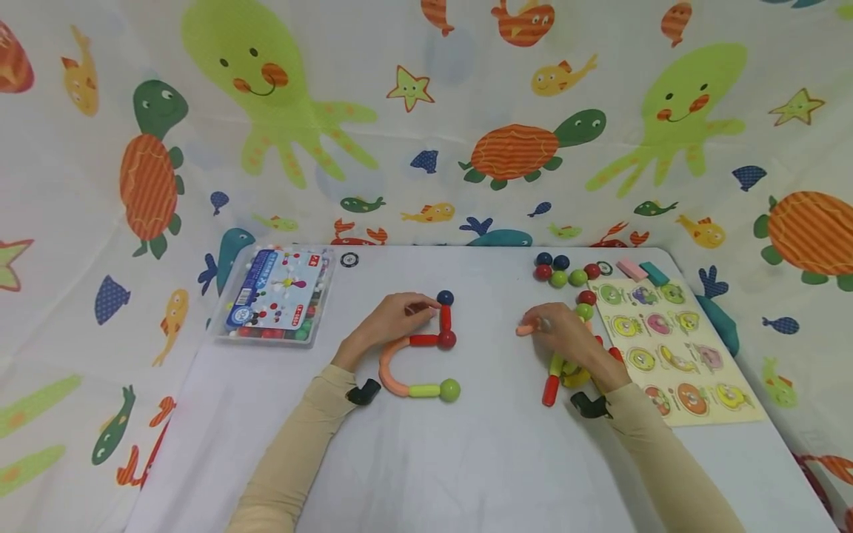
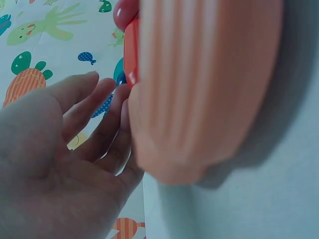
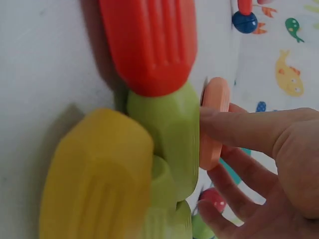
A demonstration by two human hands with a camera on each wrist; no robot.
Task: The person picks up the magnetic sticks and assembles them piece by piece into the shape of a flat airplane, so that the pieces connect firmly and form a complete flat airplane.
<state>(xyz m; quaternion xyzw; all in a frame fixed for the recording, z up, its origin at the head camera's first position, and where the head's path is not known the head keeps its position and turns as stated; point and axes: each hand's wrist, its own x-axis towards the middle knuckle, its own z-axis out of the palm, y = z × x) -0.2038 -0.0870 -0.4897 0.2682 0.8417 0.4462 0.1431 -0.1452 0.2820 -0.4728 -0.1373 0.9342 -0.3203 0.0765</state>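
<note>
A hook-shaped magnetic-stick figure lies mid-table: a navy ball point(image 1: 445, 297), a red stick point(image 1: 446, 319), a red ball point(image 1: 447, 340), another red stick point(image 1: 424, 340), a curved peach stick point(image 1: 386, 367), a light green stick point(image 1: 424, 391) and a green ball point(image 1: 450, 390). Beside its upper red stick is my left hand point(image 1: 398, 317), fingers loosely extended, fingertips at the stick; whether they touch it I cannot tell. My right hand point(image 1: 566, 331) pinches a short peach stick point(image 3: 214, 122) between thumb and fingers, above loose sticks including a red one point(image 1: 550, 391) and a yellow one point(image 3: 97, 174).
A clear box of magnetic pieces point(image 1: 273, 292) stands at the back left. Several coloured balls point(image 1: 559, 278) sit at the back right, near pink point(image 1: 631, 269) and teal blocks point(image 1: 655, 274). A fruit-picture board point(image 1: 716, 377) lies at the right.
</note>
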